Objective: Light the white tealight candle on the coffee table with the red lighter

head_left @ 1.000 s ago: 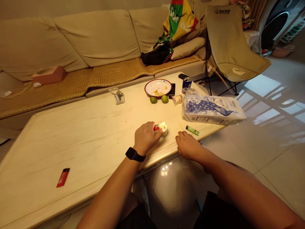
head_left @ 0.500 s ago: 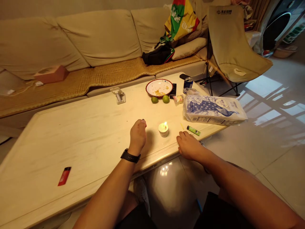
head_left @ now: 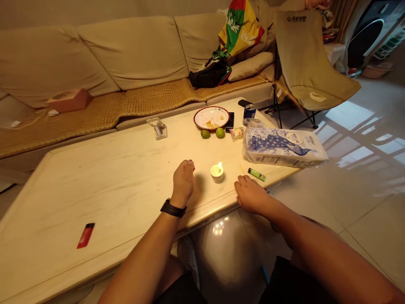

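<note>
A small white candle (head_left: 217, 174) burns with an upright flame near the table's front edge. To its left, my left hand (head_left: 183, 179) is closed in a fist, wearing a black watch on the wrist. A small dark tip shows at the top of that fist; the rest is hidden. Right of the candle, my right hand (head_left: 251, 193) rests at the table edge with its fingers curled together; anything within them is hidden. Just beyond those fingers lie a thin yellow stick (head_left: 241, 169) and a green lighter (head_left: 257, 174). A red lighter (head_left: 85, 235) lies far left.
On the table (head_left: 126, 181) sit a red-rimmed plate (head_left: 205, 115) with scraps, two green fruits (head_left: 220, 133), a blue can (head_left: 249, 112), a large tissue pack (head_left: 284, 145) and a white holder (head_left: 158, 128). A sofa (head_left: 133, 50) and folding chair (head_left: 310, 63) stand behind.
The view has tilted up very slightly. Both hands keep their places on either side of the burning candle.
</note>
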`<action>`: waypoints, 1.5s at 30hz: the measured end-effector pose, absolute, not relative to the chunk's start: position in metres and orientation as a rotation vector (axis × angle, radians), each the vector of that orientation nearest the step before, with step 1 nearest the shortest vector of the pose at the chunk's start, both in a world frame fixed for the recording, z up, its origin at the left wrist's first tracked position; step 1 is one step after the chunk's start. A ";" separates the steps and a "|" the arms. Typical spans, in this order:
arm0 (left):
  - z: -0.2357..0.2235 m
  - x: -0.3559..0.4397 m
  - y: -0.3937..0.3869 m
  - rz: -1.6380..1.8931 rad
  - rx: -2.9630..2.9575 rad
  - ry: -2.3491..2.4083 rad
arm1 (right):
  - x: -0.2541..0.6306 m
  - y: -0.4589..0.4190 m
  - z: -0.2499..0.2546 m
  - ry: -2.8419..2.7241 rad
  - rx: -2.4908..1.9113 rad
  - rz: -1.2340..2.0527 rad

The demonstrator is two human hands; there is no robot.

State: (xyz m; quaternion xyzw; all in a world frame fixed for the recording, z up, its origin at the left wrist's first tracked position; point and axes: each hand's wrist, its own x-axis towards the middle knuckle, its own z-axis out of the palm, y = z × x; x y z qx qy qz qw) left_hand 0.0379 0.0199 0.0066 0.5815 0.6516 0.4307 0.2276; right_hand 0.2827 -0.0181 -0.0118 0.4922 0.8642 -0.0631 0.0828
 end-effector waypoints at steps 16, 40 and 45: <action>0.004 0.037 0.018 1.208 1.620 1.738 | 0.284 -0.019 -0.016 2.611 1.469 -0.166; -0.004 0.047 0.015 0.813 2.094 1.910 | 0.284 -0.017 -0.015 2.598 1.461 -0.167; -0.005 0.053 0.017 0.695 2.252 1.930 | 0.284 -0.017 -0.015 2.602 1.448 -0.164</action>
